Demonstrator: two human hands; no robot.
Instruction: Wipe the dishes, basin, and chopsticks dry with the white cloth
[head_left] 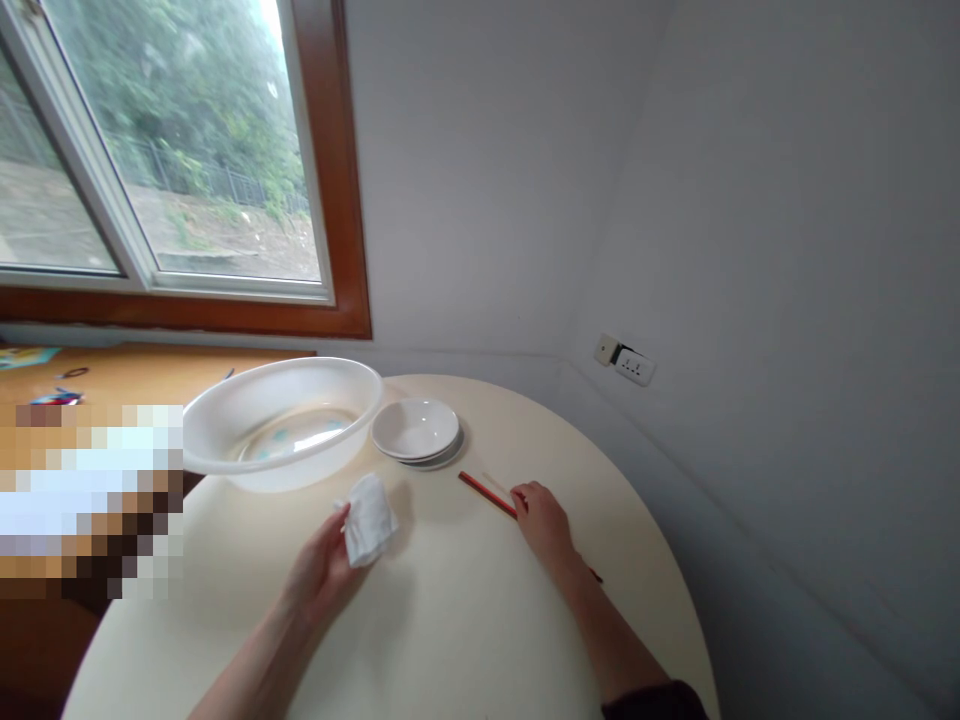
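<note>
White cloth [370,522] sits gripped in the left hand [324,565], above the table [472,620].

A sliding window [202,235] with light-coloured sashes [86,150], set in a reddish-brown frame [330,150], admits daylight at upper left; trees [180,90] and a fence [240,188] are visible outside. Plain greyish walls [487,180] meet at a corner, with a white power socket [635,366] mounted at right. A round cream table [465,640] stands beside a wooden desk [150,375].
</note>
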